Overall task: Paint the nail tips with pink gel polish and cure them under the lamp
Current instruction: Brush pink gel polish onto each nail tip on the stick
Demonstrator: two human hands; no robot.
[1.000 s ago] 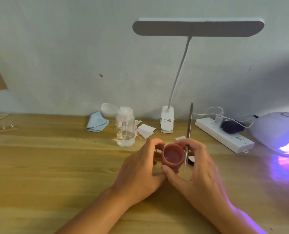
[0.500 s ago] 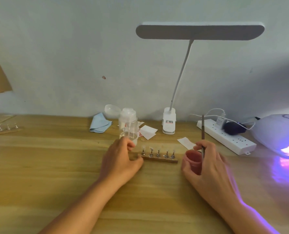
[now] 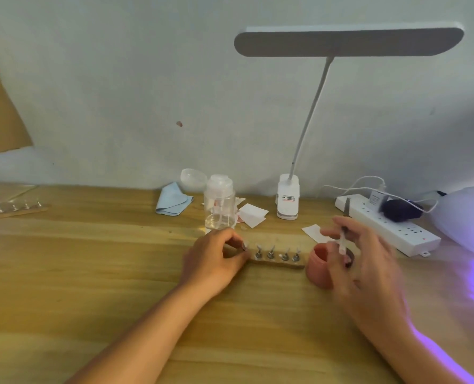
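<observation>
Wooden table [image 3: 91,273], items as seen from the head camera.

Back row, listed from the left: a second strip of stands [image 3: 14,209], a blue cloth [image 3: 173,202], a clear domed lid [image 3: 192,180], a clear pump bottle [image 3: 219,206], white paper squares [image 3: 253,214], a clip-base desk lamp [image 3: 349,41], a white power strip [image 3: 396,228] with a black adapter [image 3: 400,210] plugged in. A brown cardboard sheet [image 3: 0,106] is cut off at the left edge.

The curing lamp [image 3: 468,214] is cropped by the right edge; violet light is cast from it onto the table and the right forearm.

The nail tip holder [image 3: 277,262], a short wooden bar, is laid in front of the pump bottle. Four nail tips [image 3: 271,249] are seen upright on it; the leftmost post is partly covered by fingers.

The left hand [image 3: 216,259] is curled, and the bar's left end is pinched by it.

The pink jar [image 3: 317,268] is placed just beside the bar's right end, its right side hidden behind blurred fingers; whether it is gripped cannot be told.

The right hand [image 3: 368,261] is smeared by motion. The brush [image 3: 343,241] is held between its fingers, above the jar, handle pointing away from the camera.
</observation>
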